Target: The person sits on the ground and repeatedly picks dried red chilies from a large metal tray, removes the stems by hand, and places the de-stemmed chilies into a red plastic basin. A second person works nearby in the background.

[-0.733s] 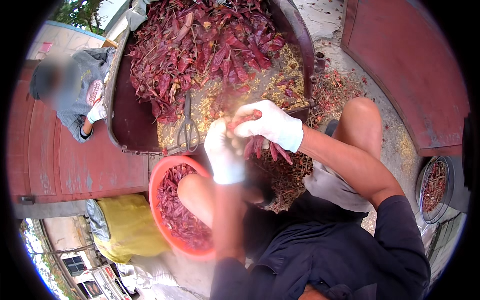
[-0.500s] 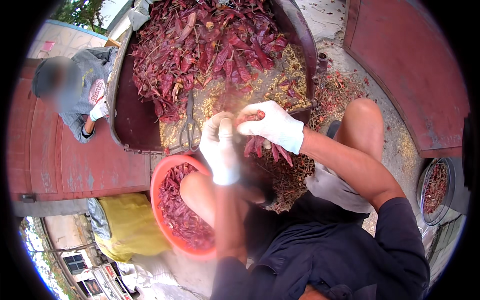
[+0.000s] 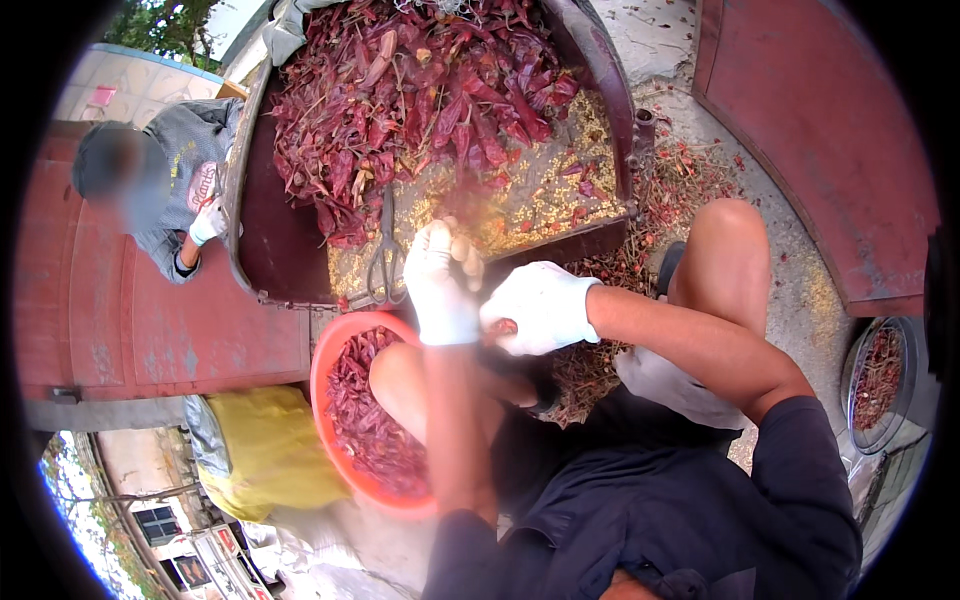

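Note:
Both my hands wear white gloves. My left hand (image 3: 442, 285) is at the near edge of the cart bed (image 3: 285, 262), its fingers curled; what they hold, if anything, is hidden, and a reddish blur shows just beyond the fingertips. My right hand (image 3: 545, 308) is lower and to the right, closed on a dried chili pepper (image 3: 504, 327), of which only a reddish-brown bit shows. A large heap of dried red chilies (image 3: 420, 90) fills the far part of the bed. Scissors (image 3: 384, 250) lie on the bed left of my left hand, among scattered yellow seeds (image 3: 520, 205).
A red-orange basin (image 3: 322, 400) of chilies stands by my left knee. Stems and scraps (image 3: 585, 375) lie between my legs. At left, a gloved person (image 3: 185, 165) stands beside the cart. Farther right is a clear round tub (image 3: 878, 385) with reddish bits. A yellow sack (image 3: 265, 440) lies lower left.
My right hand has come down toward me, away from the cart edge; the bunch of chilies seen below it is out of sight. My left hand has turned, staying near the edge.

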{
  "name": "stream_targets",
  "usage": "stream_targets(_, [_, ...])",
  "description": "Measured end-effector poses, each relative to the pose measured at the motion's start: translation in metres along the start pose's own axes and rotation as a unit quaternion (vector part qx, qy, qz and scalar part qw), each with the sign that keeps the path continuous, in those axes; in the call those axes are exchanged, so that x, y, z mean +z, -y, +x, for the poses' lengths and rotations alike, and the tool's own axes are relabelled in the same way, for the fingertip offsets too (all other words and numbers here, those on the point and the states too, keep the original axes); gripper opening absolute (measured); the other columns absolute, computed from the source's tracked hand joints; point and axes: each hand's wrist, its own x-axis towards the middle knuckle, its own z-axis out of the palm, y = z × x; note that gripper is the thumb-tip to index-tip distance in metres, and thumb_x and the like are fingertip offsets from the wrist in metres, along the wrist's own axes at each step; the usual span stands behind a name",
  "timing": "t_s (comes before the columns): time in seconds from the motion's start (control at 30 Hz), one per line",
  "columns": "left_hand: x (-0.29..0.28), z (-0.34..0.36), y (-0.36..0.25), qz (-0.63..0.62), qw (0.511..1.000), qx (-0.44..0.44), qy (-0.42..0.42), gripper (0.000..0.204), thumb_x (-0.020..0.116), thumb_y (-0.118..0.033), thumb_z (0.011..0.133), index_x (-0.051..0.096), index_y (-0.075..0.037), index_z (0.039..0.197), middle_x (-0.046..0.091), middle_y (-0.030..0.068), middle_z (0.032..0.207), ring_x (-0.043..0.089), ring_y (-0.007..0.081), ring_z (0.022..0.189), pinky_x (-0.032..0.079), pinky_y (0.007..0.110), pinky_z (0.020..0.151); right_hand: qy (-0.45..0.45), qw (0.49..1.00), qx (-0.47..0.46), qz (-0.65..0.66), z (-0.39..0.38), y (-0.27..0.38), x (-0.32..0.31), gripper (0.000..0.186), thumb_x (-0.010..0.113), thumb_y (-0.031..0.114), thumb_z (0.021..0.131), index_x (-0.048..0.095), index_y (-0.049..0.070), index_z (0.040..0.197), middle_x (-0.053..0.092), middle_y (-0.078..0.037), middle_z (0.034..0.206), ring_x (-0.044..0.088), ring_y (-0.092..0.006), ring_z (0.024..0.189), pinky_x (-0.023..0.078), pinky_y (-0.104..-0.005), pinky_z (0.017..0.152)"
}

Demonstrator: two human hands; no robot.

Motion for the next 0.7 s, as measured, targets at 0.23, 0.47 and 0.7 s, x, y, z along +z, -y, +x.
stream_targets(0.23, [-0.002, 0.061, -0.001, 0.521, 0.821, 0.225, -0.066, 0.032, 0.069, -0.026, 0.090, 0.069, -0.002, 0.112, 0.067, 0.0090, 0.086, 0.064, 0.0194, 0.085, 0.052, 0.031, 0.082, -0.053, 0.910, 0.100, 0.398, 0.000, -0.014, -0.029, 0.028, 0.071, 0.027, 0.081, 0.070, 0.005, 0.097, 0.069, -0.011, 0.079, 0.068, -0.0214, 0.067, 0.052, -0.0331, 0.062])
stream_targets(0.47, [-0.017, 0.120, 0.002, 0.744, 0.615, 0.251, -0.070, 0.025, 0.066, -0.030, 0.088, 0.073, -0.008, 0.098, 0.069, 0.0149, 0.096, 0.065, 0.0338, 0.092, 0.051, 0.042, 0.084, -0.130, 0.923, 0.114, 0.343, 0.009, -0.019, -0.025, 0.029, 0.072, 0.028, 0.077, 0.072, 0.007, 0.097, 0.072, -0.014, 0.086, 0.069, -0.0239, 0.075, 0.054, -0.0361, 0.070])
stream_targets(0.7, [-0.028, 0.084, 0.003, 0.593, 0.754, 0.253, -0.125, 0.021, 0.067, -0.017, 0.093, 0.069, 0.002, 0.100, 0.070, 0.0086, 0.082, 0.060, 0.0128, 0.071, 0.050, 0.029, 0.070, -0.296, 0.828, 0.221, 0.423, 0.011, -0.038, -0.024, 0.031, 0.075, 0.026, 0.080, 0.073, 0.008, 0.105, 0.072, -0.010, 0.081, 0.064, -0.0134, 0.061, 0.051, -0.0301, 0.059])
